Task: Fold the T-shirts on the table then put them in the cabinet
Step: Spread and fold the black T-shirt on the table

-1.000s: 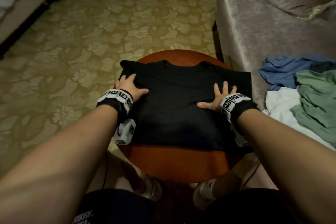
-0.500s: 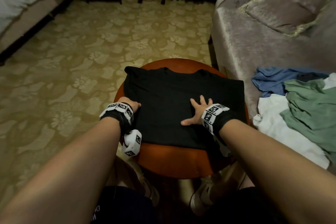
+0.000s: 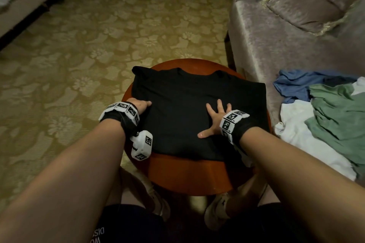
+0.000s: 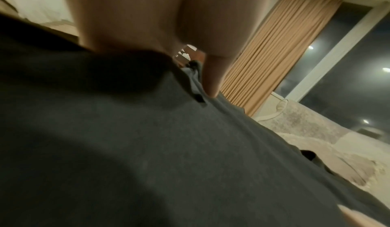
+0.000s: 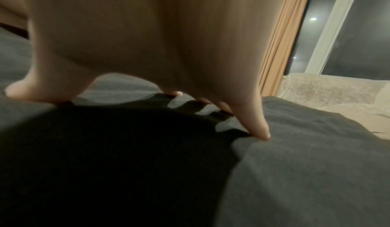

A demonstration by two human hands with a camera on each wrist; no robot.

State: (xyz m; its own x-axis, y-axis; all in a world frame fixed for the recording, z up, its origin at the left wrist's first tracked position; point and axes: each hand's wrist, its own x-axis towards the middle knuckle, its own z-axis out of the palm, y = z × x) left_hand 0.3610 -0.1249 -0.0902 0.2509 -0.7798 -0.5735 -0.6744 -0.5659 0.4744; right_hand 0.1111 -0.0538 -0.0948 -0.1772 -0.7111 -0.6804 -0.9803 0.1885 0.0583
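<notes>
Fingers [image 3: 218,104] of the right hand [image 3: 214,122] splay flat on the black T-shirt [image 3: 189,108] spread over the round table [image 3: 189,173] — left hand [image 3: 141,105] rests at its left edge, fingers hidden, possibly curled under

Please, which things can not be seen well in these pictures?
- Cabinet: in no view.
- Left hand fingers: head view, hidden behind the wrist band; left wrist view blurred.
- Black T-shirt folds: head view too dark to tell the layers.
- White shirt: head view, partly under the green shirt.
- Round table legs: hidden beneath its top.
</notes>
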